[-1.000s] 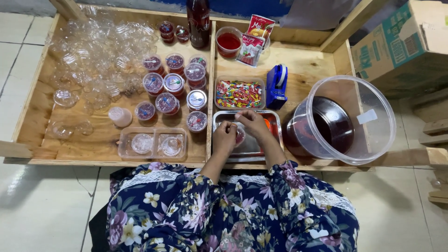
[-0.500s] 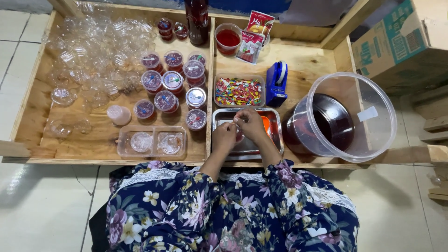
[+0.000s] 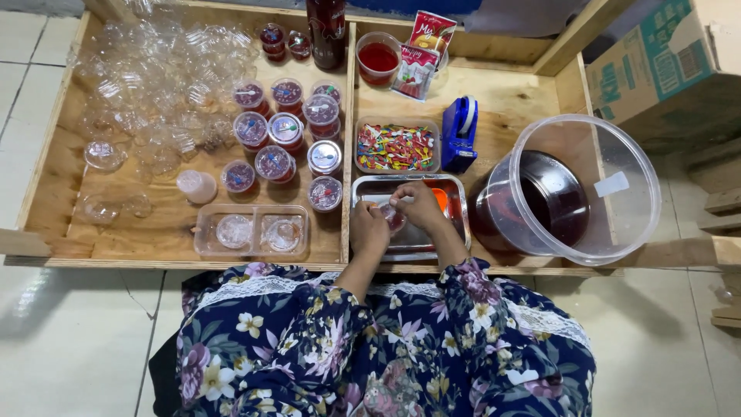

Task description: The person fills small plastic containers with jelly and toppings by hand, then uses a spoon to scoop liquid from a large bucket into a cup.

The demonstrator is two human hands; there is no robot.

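Small clear cup (image 3: 391, 217) held over steel tray (image 3: 409, 224) on wooden bench (image 3: 509, 100), pinched between left hand (image 3: 370, 229) and right hand (image 3: 421, 205), both closed on it. Judged light, thin-walled, easily crushed, slippery if wet; best gripped at rim. Empty clear cups (image 3: 154, 85) far left; red sachets (image 3: 423, 42) upright at rear centre; blue tape dispenser (image 3: 461, 133); brown carton (image 3: 671, 69) far right.

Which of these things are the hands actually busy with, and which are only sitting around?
In use: left hand, right hand, small clear cup, metal tray.

Lying about: sprinkles box, blue tape dispenser, big tub, filled cups, empty cups.
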